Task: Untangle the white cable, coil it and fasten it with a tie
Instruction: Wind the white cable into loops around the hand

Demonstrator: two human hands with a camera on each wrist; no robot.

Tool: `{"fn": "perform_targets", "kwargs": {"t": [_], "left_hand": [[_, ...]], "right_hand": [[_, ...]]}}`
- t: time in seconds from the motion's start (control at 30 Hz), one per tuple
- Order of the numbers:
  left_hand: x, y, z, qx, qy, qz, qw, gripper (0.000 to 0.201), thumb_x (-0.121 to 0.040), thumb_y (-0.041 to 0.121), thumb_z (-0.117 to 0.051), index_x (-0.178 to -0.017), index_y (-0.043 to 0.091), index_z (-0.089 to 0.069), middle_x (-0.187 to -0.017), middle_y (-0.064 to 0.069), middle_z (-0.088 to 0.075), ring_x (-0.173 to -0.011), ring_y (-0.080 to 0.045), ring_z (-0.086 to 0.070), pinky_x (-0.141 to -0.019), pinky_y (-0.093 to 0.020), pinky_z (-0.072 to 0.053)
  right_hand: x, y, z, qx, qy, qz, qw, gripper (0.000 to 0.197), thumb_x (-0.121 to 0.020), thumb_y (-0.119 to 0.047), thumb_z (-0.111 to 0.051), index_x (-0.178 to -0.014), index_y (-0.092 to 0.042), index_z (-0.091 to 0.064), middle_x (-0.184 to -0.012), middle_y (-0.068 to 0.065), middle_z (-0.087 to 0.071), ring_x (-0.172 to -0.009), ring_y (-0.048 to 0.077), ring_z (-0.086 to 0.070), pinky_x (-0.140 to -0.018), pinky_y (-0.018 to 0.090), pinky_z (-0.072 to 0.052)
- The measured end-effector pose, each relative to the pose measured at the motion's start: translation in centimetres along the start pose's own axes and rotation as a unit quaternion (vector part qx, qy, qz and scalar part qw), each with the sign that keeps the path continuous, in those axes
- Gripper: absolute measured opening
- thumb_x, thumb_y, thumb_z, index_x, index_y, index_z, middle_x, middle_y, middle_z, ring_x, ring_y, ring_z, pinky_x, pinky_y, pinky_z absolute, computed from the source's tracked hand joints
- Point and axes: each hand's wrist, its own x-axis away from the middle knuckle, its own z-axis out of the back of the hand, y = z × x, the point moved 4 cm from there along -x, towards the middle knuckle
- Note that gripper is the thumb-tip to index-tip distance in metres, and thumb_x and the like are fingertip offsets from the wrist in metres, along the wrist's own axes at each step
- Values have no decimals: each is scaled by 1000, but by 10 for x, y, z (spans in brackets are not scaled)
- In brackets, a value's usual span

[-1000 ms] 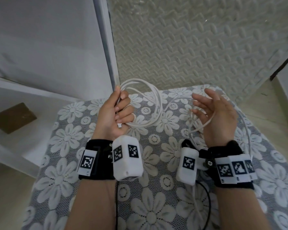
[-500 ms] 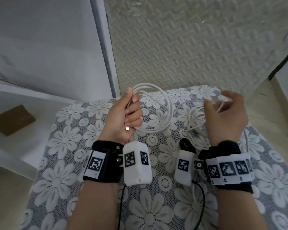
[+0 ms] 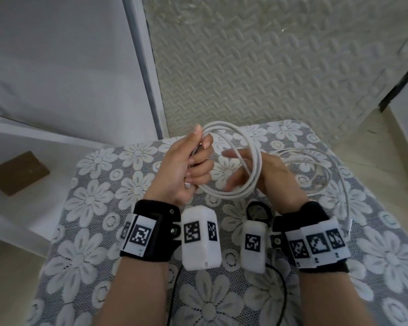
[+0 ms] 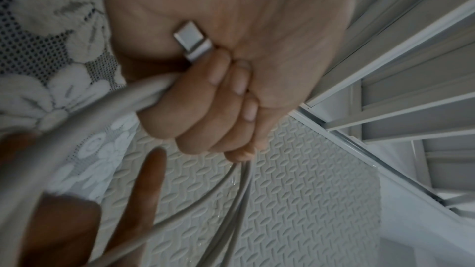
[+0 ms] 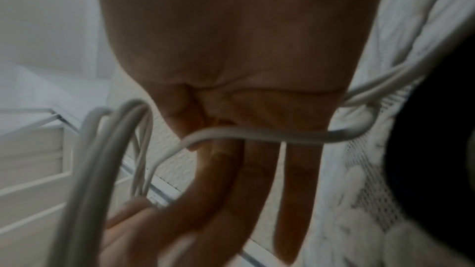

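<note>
1. My left hand point(image 3: 184, 170) is curled round the gathered loops of the white cable point(image 3: 247, 161), with its metal plug point(image 4: 194, 43) poking out below my little finger.
2. My right hand point(image 3: 257, 175) is spread, fingers straight, reaching through the coil from the right; one strand point(image 5: 257, 134) lies across them.
3. The uncoiled slack point(image 3: 316, 165) trails off right over the floral cloth point(image 3: 85, 231), so my right hand is nearer to it.
</note>
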Motion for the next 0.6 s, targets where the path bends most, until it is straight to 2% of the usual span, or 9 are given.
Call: {"fn": "perform_targets", "kwargs": {"t": [0.07, 0.13, 0.17, 0.27, 0.37, 0.43, 0.47, 0.57, 0.6], "left_hand": [[1, 2, 4, 6, 2, -1, 1000, 36, -99, 36, -33, -71, 15, -43, -45, 10, -25, -31, 1, -18, -30, -12, -11], [2, 4, 7, 0, -9, 6, 1000, 36, -98, 36, -33, -71, 15, -44, -45, 10, -25, -31, 1, -18, -30, -11, -12], [3, 4, 9, -13, -16, 14, 1000, 36, -98, 36, -34, -71, 15, -45, -46, 10, -25, -32, 1, -18, -30, -11, -12], [5, 0, 9, -60, -45, 47, 996, 34, -97, 35, -36, -74, 14, -47, -47, 9, -25, -33, 0, -19, -33, -11, -12], [5, -3, 9, -83, -41, 62, 994, 33, -97, 34, -36, -73, 13, -47, -48, 8, -25, -33, 0, -18, -34, -10, -13], [5, -2, 7, -81, -33, 60, 994, 32, -96, 34, -37, -73, 13, -44, -47, 9, -24, -33, 0, -18, -33, -9, -13], [5, -2, 6, -77, -30, 58, 995, 32, -96, 34, -37, -73, 14, -44, -47, 9, -24, -33, 0, -17, -33, -9, -13], [4, -1, 5, -54, -22, 50, 997, 32, -96, 34, -35, -72, 14, -42, -46, 9, -24, -33, 0, -17, -33, -10, -11], [4, 0, 6, -48, -20, 48, 997, 32, -97, 34, -35, -72, 14, -42, -46, 10, -24, -33, 0, -17, -33, -10, -11]], "right_hand": [[-2, 3, 1, -12, 11, -11, 1000, 39, -97, -24, -39, -83, -9, -73, -48, 4, -58, -47, 26, -50, -50, 30, -38], [-5, 5, 4, -73, 23, -19, 997, 50, -90, -39, -45, -70, 4, -60, -42, -1, -38, -37, 16, -29, -40, 21, -23], [-6, 5, 5, -117, 26, -25, 993, 53, -87, -43, -48, -67, 6, -52, -42, -3, -32, -35, 12, -23, -38, 19, -17], [-7, 2, 10, -233, 26, -25, 972, 43, -86, -48, -50, -64, -11, -49, -45, -6, -33, -31, 3, -19, -36, 17, -8], [-8, 1, 11, -269, 15, -20, 963, 41, -78, -53, -61, -66, -16, -51, -56, -4, -45, -31, 1, -21, -33, 17, -10], [-8, -1, 10, -223, 23, 2, 975, 39, -68, -51, -73, -67, -16, -57, -54, -3, -45, -33, 3, -22, -34, 17, -12], [-7, -2, 8, -184, 35, 6, 982, 41, -65, -50, -73, -72, -12, -60, -51, -3, -41, -35, 4, -23, -35, 17, -15], [-5, -1, 7, -109, 65, 14, 992, 71, -59, -51, -76, -97, 7, -57, -55, -1, -41, -41, 6, -30, -38, 16, -26], [-5, -1, 7, -105, 68, 20, 992, 67, -60, -47, -77, -96, 7, -57, -60, 5, -44, -41, 5, -32, -38, 15, -27]]}}
